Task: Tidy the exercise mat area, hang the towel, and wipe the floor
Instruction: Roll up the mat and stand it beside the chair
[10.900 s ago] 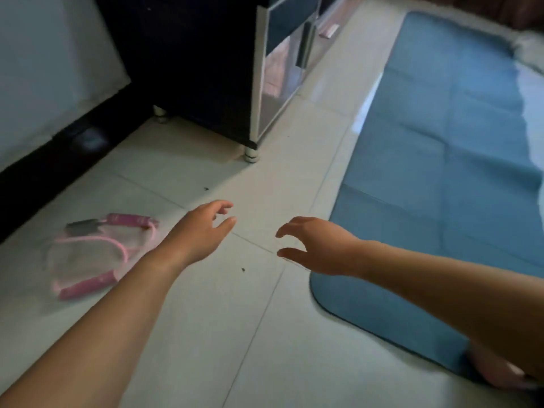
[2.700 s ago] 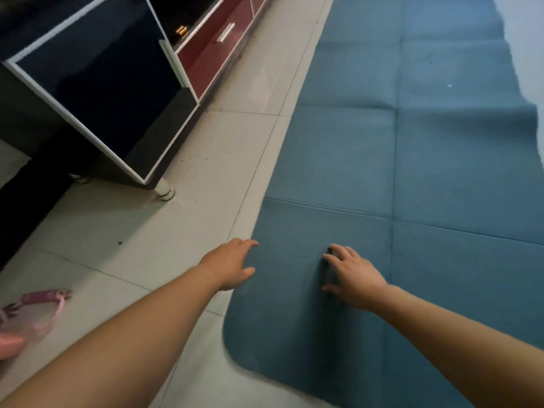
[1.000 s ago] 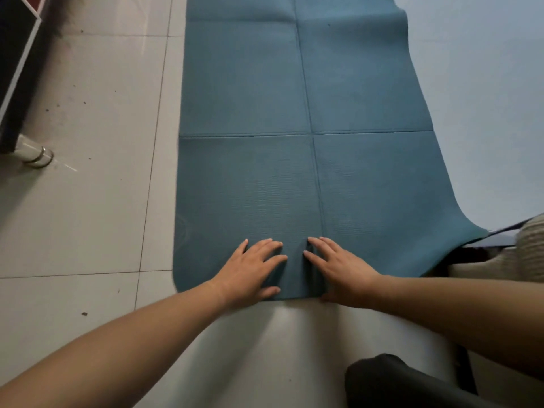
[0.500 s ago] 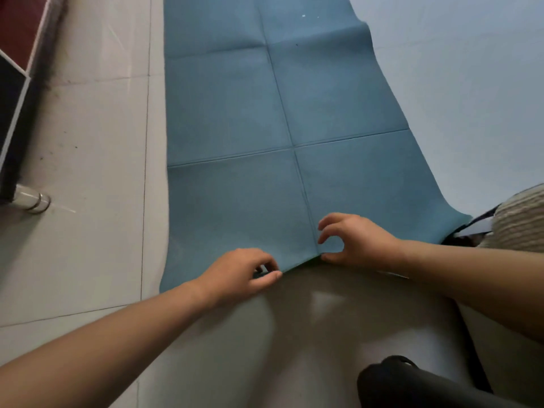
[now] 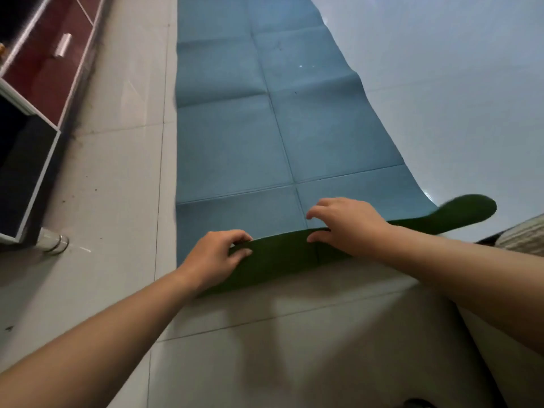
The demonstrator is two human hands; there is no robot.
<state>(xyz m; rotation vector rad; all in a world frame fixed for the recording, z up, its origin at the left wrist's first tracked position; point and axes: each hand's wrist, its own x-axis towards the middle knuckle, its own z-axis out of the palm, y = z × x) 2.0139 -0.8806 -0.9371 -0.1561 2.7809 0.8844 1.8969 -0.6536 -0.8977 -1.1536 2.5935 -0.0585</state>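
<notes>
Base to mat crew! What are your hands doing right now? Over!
Hands: left hand and right hand grip mat by near edge. Edge raised, green underside showing; rest flat on floor. Nearby: cabinet at left, apart from mat.

Setting: room in a home; which room cannot be told.
Evidence:
- Pale tiled floor (image 5: 117, 178) with thin grout lines.
- Blue exercise mat (image 5: 235, 148) spread on it, creased into squares, its near end turned up to show a green underside.
- Left of the mat: low cabinet (image 5: 26, 160) with white trim and a dark panel, a dark red drawer (image 5: 44, 69) with a metal handle (image 5: 62, 45), and a short metal foot (image 5: 54, 244).
- Dark specks (image 5: 88, 184) on the tiles between mat and cabinet.
</notes>
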